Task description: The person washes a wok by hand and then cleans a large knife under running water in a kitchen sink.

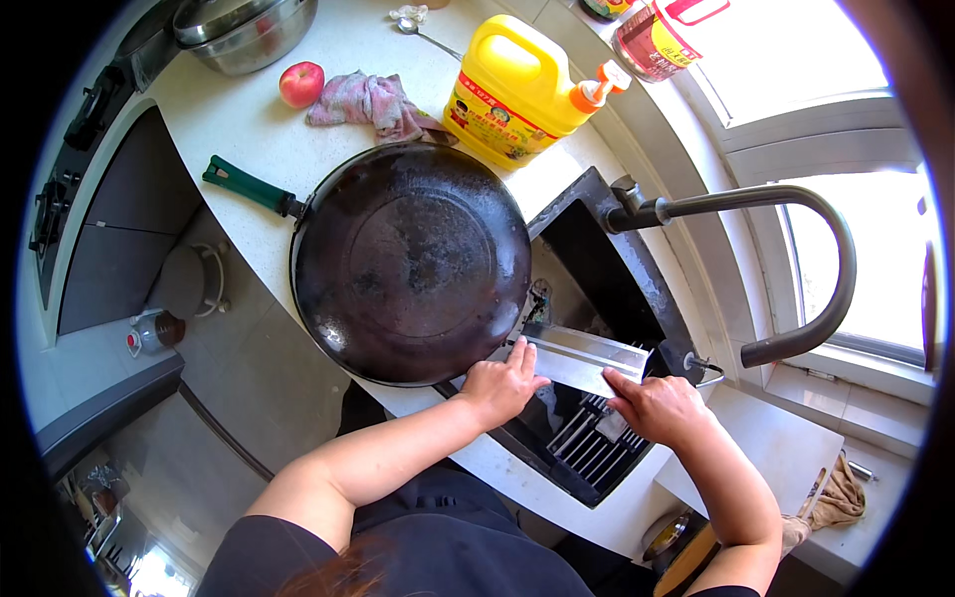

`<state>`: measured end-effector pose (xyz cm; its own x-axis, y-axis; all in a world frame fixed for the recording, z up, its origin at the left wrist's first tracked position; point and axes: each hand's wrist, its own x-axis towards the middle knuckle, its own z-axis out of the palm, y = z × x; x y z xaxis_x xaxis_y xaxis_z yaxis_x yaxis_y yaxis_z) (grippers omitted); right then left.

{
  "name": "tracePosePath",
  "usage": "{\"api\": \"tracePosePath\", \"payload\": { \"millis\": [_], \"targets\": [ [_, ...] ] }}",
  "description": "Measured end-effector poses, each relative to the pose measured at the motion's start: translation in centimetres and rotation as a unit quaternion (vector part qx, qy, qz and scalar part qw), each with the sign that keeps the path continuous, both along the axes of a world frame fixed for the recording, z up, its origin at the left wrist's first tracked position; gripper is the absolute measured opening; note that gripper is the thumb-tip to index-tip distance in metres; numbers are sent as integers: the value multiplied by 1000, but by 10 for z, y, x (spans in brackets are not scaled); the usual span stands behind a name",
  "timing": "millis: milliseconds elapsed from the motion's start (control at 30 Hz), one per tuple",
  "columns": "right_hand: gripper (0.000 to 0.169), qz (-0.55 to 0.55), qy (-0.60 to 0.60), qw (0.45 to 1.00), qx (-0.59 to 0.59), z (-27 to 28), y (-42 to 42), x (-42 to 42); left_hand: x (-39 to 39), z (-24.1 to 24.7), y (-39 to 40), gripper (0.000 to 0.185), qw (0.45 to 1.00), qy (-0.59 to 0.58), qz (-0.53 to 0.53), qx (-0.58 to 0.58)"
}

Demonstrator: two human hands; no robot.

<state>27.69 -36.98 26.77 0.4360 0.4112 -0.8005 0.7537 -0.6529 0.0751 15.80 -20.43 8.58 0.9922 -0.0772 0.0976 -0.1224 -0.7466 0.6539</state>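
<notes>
A blackened pan lies upside down on the counter, its green handle pointing left. At the pan's lower right rim, a rectangular metal blade, apparently a cleaver's, extends over the sink. My right hand grips its right end, index finger along the face; any handle there is hidden. My left hand is beside the pan rim, with fingertips at the blade's left end. Whether those fingers pinch the blade or only rest against it is unclear.
The dark sink holds a metal rack below my hands. A curved faucet arches at right. Behind the pan are a yellow detergent jug, a cloth and an apple. A white board lies right.
</notes>
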Motion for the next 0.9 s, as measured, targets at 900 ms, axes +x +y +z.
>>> {"api": "tracePosePath", "payload": {
  "millis": [900],
  "targets": [
    [50,-36,-13,999,-11,-9,-3,-12,42,44,42,117,970,-18,2,244]
  ]
}}
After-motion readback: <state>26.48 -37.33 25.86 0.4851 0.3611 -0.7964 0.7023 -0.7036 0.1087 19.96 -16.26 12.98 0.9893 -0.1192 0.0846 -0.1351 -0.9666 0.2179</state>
